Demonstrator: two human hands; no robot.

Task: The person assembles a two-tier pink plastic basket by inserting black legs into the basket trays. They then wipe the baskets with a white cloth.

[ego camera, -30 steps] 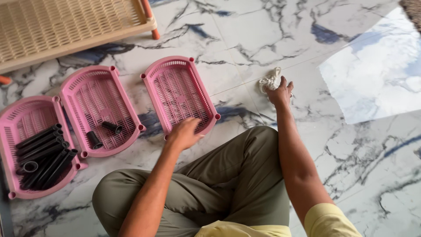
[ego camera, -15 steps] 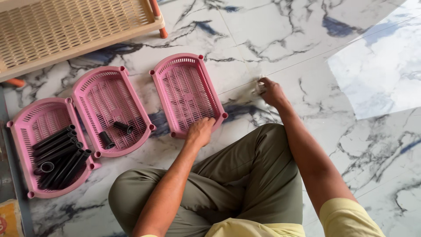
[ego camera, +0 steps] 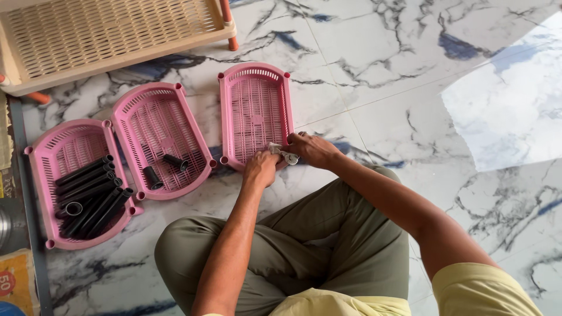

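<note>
Head view: I sit cross-legged on the marble floor (ego camera: 410, 70). My left hand (ego camera: 260, 169) presses the near rim of the empty pink tray (ego camera: 256, 111), fingers closed on the edge. My right hand (ego camera: 313, 149) pinches a small grey cloth (ego camera: 285, 154) at the tray's near right corner. Best to steady the tray, wipe along the ribs. Two more pink trays to the left hold black tubes (ego camera: 88, 196).

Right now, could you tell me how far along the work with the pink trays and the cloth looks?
Early. Done: three pink trays are laid out on the marble floor, black tubes gathered in the left tray and two loose in the middle tray. In hand: the left hand grips the near end of the right tray while the right hand brings a small cloth to it. Left: the beige rack stands untouched.
</note>
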